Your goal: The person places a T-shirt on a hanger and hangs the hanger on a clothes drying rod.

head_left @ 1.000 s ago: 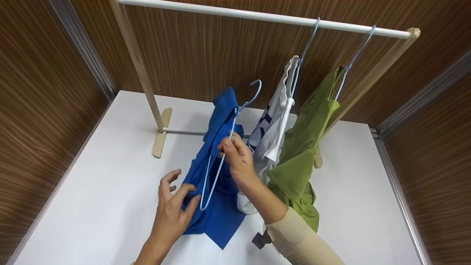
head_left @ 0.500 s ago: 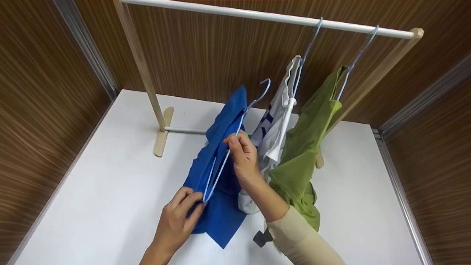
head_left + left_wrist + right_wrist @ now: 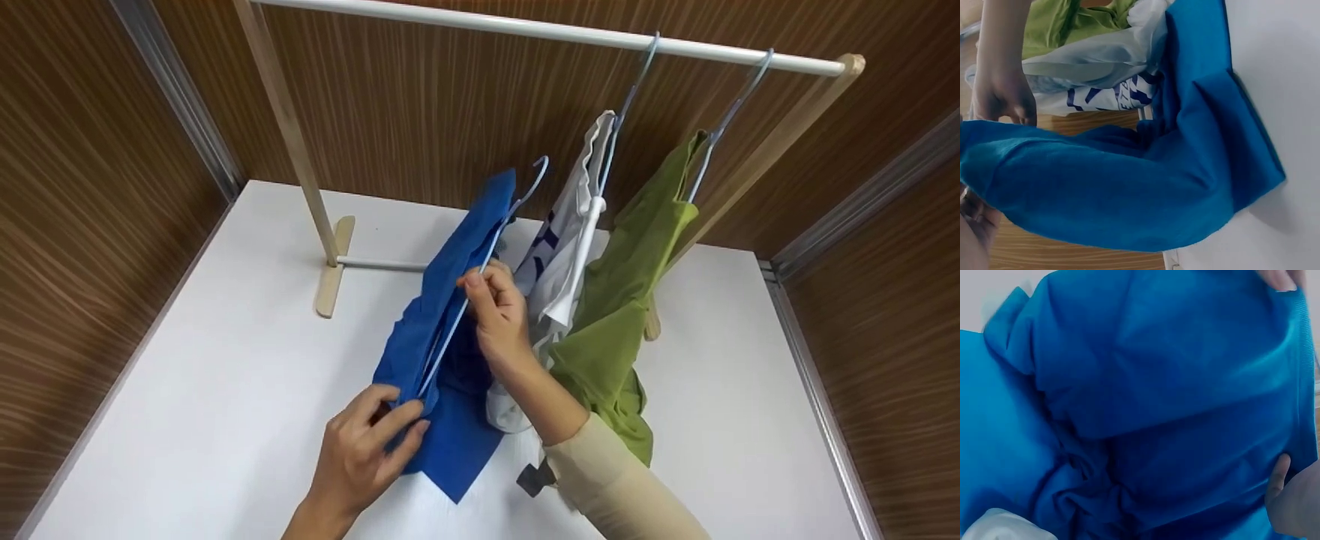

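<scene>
In the head view my right hand (image 3: pixel 499 315) pinches a light blue wire clothes hanger (image 3: pixel 459 319) by its long side. The hook points up toward the rack, below its top rail. A blue shirt (image 3: pixel 450 277) hangs around the hanger, its edge along the wire. My left hand (image 3: pixel 367 442) holds the shirt's edge by the hanger's lower end, and cloth hides that end. The left wrist view shows the blue shirt (image 3: pixel 1112 191) spread between both hands, its lower part folded on the white surface. Blue cloth (image 3: pixel 1174 382) with a ribbed edge fills most of the right wrist view.
A white rail (image 3: pixel 450 21) on wooden posts crosses the top. From its right part hang a white printed garment (image 3: pixel 555 255) and a green garment (image 3: pixel 630 300) on hangers, close to my right forearm. Brown wood-grain panels (image 3: pixel 90 300) enclose the white table (image 3: pixel 210 375).
My left hand has moved from beside the cloth onto the shirt's edge, and the hanger's lower end has gone inside the fabric. The hanger and right hand have shifted slightly right.
</scene>
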A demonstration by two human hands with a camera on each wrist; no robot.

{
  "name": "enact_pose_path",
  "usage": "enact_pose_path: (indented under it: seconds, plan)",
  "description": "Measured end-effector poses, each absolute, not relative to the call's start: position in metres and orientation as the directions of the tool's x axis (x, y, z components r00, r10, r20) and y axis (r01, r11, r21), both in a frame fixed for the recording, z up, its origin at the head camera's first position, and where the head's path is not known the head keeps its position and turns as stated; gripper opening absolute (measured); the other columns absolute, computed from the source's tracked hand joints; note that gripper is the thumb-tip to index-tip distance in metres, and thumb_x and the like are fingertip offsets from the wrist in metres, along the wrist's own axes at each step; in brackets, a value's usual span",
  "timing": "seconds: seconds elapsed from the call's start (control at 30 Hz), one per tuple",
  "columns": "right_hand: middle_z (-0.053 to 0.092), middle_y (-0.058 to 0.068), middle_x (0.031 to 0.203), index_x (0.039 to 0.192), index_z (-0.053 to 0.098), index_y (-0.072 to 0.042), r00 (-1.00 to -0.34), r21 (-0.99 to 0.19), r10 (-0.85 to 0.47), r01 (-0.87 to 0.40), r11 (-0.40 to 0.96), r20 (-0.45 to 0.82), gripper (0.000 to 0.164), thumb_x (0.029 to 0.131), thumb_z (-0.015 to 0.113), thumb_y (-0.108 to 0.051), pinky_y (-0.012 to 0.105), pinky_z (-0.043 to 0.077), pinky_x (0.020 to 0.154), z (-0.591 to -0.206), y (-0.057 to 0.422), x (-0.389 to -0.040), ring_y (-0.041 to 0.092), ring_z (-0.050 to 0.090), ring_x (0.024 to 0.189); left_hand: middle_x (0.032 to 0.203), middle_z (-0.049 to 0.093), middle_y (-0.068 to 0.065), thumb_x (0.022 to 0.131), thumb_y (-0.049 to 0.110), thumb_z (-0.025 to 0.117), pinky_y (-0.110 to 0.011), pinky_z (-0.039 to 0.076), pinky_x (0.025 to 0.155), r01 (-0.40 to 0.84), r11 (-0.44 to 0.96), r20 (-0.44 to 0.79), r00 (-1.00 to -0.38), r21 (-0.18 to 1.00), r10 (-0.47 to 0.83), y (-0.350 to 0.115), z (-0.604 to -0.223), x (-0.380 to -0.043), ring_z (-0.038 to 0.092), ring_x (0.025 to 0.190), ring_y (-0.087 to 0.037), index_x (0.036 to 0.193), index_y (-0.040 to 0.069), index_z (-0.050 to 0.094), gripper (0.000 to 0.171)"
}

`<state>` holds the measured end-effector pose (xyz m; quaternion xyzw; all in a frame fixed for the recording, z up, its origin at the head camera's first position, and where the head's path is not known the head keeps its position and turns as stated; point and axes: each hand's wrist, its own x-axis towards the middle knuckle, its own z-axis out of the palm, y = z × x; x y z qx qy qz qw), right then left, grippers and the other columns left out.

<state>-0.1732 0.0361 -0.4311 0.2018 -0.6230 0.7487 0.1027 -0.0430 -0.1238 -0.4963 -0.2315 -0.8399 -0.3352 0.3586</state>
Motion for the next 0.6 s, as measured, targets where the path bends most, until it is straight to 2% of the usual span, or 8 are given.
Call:
enact_pose_path:
  seconds: [0.2,0.33,0.47,0.57,0.6]
  plan:
    - [0.045,0.013,0.097,0.084,0.058,0.008,-0.881,-0.886,-0.129,-0.432,-0.171,0.454,0.014,0.092,0.047,0.004,0.023,0.038,0.063,-0.432,0.033,-0.169,0.017,0.045,0.079,0.092,0.053,-0.002,0.087,0.025,0.064,-0.023,0.044,0.061,0.596,0.694,0.756,-0.645,0.405,0.113,-0.121,-0.492,-0.049,0.048,0.077,-0.010,0.101,0.016,0.065,0.017]
    - [0.044,0.024,0.100,0.084,0.060,0.007,-0.859,-0.873,-0.166,-0.458,-0.170,0.483,0.011,0.090,0.051,0.003,0.025,0.041,0.074,-0.434,0.031,-0.163,0.029,0.044,0.096,0.093,0.054,-0.002,0.088,0.021,0.061,-0.025,0.047,0.066,0.584,0.688,0.752,-0.654,0.431,0.084,-0.118,-0.490,-0.054,0.050,0.080,-0.010,0.108,0.015,0.064,0.021]
    - [0.041,0.031,0.108,0.083,0.060,0.007,-0.836,-0.862,-0.213,-0.479,-0.169,0.506,0.010,0.089,0.055,0.001,0.028,0.042,0.084,-0.435,0.030,-0.156,0.041,0.034,0.111,0.096,0.055,0.001,0.087,0.014,0.061,-0.023,0.047,0.073,0.577,0.655,0.729,-0.682,0.489,0.056,-0.115,-0.486,-0.059,0.052,0.082,-0.008,0.119,0.013,0.058,0.031]
    - [0.037,0.032,0.113,0.082,0.060,0.007,-0.837,-0.870,-0.237,-0.462,-0.174,0.492,0.010,0.088,0.055,0.002,0.029,0.046,0.080,-0.434,0.029,-0.152,0.045,0.034,0.110,0.097,0.056,0.002,0.086,0.011,0.063,-0.020,0.046,0.075,0.556,0.640,0.699,-0.714,0.531,0.040,-0.114,-0.481,-0.062,0.052,0.083,-0.005,0.125,0.014,0.053,0.041]
    - [0.035,0.032,0.114,0.081,0.060,0.007,-0.841,-0.875,-0.245,-0.452,-0.173,0.483,0.009,0.088,0.055,0.002,0.029,0.047,0.078,-0.434,0.030,-0.150,0.042,0.038,0.108,0.098,0.056,0.002,0.085,0.011,0.063,-0.019,0.045,0.076,0.544,0.638,0.685,-0.727,0.545,0.035,-0.113,-0.480,-0.063,0.052,0.084,-0.004,0.127,0.014,0.051,0.043]
